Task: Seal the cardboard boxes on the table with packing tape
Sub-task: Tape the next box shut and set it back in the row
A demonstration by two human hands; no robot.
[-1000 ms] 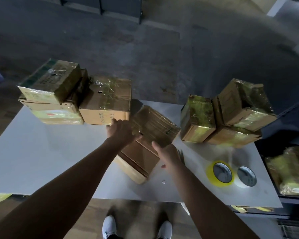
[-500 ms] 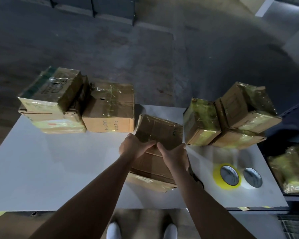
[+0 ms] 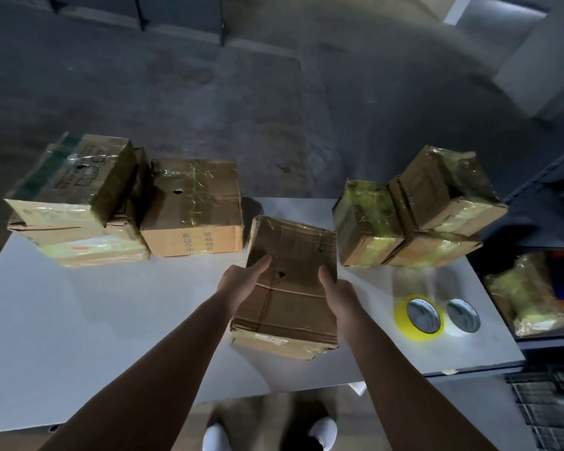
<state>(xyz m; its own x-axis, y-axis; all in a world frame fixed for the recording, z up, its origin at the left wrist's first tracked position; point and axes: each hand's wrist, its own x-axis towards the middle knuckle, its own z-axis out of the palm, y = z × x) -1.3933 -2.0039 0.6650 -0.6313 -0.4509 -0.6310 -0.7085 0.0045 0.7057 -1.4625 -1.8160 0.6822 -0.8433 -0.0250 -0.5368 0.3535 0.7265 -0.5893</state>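
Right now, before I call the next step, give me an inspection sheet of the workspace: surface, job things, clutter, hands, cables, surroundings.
Surface: white table, dimly lit.
Job's things: centre box held between both hands; taped box stack far left; single taped box beside it; taped box cluster far right; yellow tape roll and second tape roll near right.
Clutter: nothing seen.
Hands: left hand grips the centre box's left side; right hand grips its right side.
Cables: nothing seen.
Surroundings: dark floor; wrapped parcel off the table at right; white shoes below.
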